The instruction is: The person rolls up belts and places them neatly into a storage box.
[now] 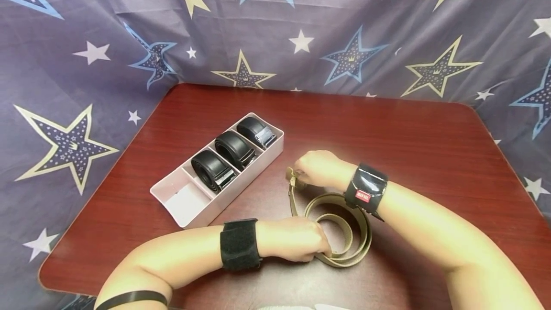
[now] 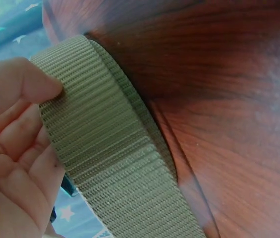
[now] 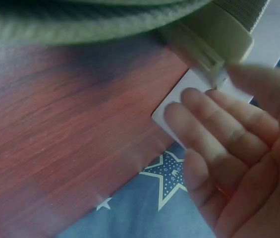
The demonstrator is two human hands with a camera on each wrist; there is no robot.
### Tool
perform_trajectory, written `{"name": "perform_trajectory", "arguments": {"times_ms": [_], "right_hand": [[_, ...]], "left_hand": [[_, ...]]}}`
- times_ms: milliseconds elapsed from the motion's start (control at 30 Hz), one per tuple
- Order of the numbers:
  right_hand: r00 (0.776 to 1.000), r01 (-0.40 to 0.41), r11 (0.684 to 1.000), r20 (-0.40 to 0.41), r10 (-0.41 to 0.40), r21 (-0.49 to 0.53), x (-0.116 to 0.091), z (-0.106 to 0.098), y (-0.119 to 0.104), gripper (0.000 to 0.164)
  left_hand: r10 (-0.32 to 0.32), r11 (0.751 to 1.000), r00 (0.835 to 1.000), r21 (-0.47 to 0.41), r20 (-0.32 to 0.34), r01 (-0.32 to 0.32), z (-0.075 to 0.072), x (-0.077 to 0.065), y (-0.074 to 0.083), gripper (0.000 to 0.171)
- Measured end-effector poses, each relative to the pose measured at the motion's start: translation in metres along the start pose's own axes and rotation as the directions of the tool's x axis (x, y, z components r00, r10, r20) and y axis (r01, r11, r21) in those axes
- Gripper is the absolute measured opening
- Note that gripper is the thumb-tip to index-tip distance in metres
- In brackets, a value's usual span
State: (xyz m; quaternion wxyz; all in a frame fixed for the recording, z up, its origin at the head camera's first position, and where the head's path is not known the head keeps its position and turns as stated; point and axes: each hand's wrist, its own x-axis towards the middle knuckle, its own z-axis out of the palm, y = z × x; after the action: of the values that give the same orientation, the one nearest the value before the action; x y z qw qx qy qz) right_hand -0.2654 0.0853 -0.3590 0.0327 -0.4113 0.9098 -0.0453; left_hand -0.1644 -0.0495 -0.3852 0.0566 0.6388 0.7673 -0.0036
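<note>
A khaki webbing belt [image 1: 365, 229] lies loosely coiled on the table, standing on its edge. My left hand [image 1: 297, 240] grips the near-left side of the coil. In the left wrist view, the thumb [image 2: 45, 87] presses on the ribbed strap [image 2: 100, 119], with the other fingers behind it. My right hand [image 1: 320, 169] pinches the belt's buckle end [image 1: 292, 178], up and to the left of the coil. The right wrist view shows the khaki buckle [image 3: 204, 47] between thumb and fingertips, the remaining fingers loosely bent.
Left of the hands stands a pale pink divided box [image 1: 254, 172]. Three of its compartments hold rolled black belts [image 1: 232, 148] with metal buckles; the nearest compartment [image 1: 185, 204] shows a white bottom. A star-patterned cloth [image 1: 275, 27] hangs behind the reddish wooden table [image 1: 370, 128].
</note>
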Motion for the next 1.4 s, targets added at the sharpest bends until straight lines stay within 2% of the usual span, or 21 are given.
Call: {"name": "perform_trajectory", "arguments": {"times_ms": [167, 367, 500, 633, 733, 867, 967, 1067, 1100, 1167, 1233, 1400], "right_hand": [[0.998, 0.045, 0.999, -0.046, -0.046, -0.027, 0.002, 0.004, -0.001, 0.018], [1.0, -0.017, 1.0, -0.023, 0.016, -0.019, -0.008, 0.006, 0.003, 0.016], [1.0, -0.027, 1.0, -0.016, 0.027, 0.001, -0.024, 0.006, 0.009, 0.014], [0.999, 0.003, 0.999, -0.032, -0.002, 0.038, -0.046, 0.008, 0.018, 0.019], [0.998, 0.024, 0.999, -0.056, -0.022, 0.038, -0.061, 0.009, 0.022, 0.022], [0.997, 0.002, 1.0, -0.081, 0.0, 0.021, -0.076, 0.01, 0.022, 0.024], [0.994, -0.012, 0.999, -0.109, 0.016, 0.032, -0.086, 0.012, 0.023, 0.025], [0.989, 0.005, 0.999, -0.147, 0.002, 0.048, -0.095, 0.016, 0.025, 0.013], [0.987, 0.015, 0.999, -0.158, -0.007, 0.05, -0.098, 0.017, 0.026, 0.015], [0.985, 0.037, 0.998, -0.172, -0.027, 0.052, -0.104, 0.018, 0.027, 0.03], [0.987, 0.033, 0.997, -0.159, -0.021, 0.074, -0.111, 0.019, 0.027, 0.036], [0.995, -0.014, 0.991, -0.099, 0.028, 0.136, -0.13, 0.021, 0.025, 0.023]], "left_hand": [[-0.019, 1.0, 1.0, -0.001, 0.014, 0.019, -0.001, 0.0, 0.0, 0.022], [-0.019, 1.0, 1.0, -0.004, 0.021, 0.019, -0.001, 0.002, 0.001, 0.022], [0.003, 0.998, 1.0, -0.055, -0.001, -0.003, 0.001, 0.001, -0.001, 0.016], [0.016, 0.995, 1.0, -0.102, -0.012, -0.018, 0.001, 0.001, -0.003, 0.015], [-0.014, 0.996, 1.0, -0.089, 0.012, 0.015, 0.0, 0.003, -0.002, 0.019], [-0.057, 0.996, 0.997, -0.064, 0.044, 0.059, -0.001, 0.004, -0.001, 0.021], [-0.058, 0.997, 0.997, -0.053, 0.045, 0.061, -0.002, 0.004, -0.001, 0.022], [-0.053, 0.997, 0.998, -0.048, 0.035, 0.055, -0.003, 0.004, -0.001, 0.021], [-0.052, 0.997, 0.998, -0.051, 0.03, 0.054, -0.004, 0.004, -0.001, 0.021], [-0.055, 0.997, 0.998, -0.061, 0.017, 0.056, -0.004, 0.005, -0.001, 0.019], [-0.059, 0.995, 0.998, -0.075, -0.003, 0.059, -0.003, 0.006, -0.001, 0.015], [-0.088, 0.993, 0.994, -0.089, -0.06, 0.083, -0.001, 0.009, 0.0, 0.008]]}}
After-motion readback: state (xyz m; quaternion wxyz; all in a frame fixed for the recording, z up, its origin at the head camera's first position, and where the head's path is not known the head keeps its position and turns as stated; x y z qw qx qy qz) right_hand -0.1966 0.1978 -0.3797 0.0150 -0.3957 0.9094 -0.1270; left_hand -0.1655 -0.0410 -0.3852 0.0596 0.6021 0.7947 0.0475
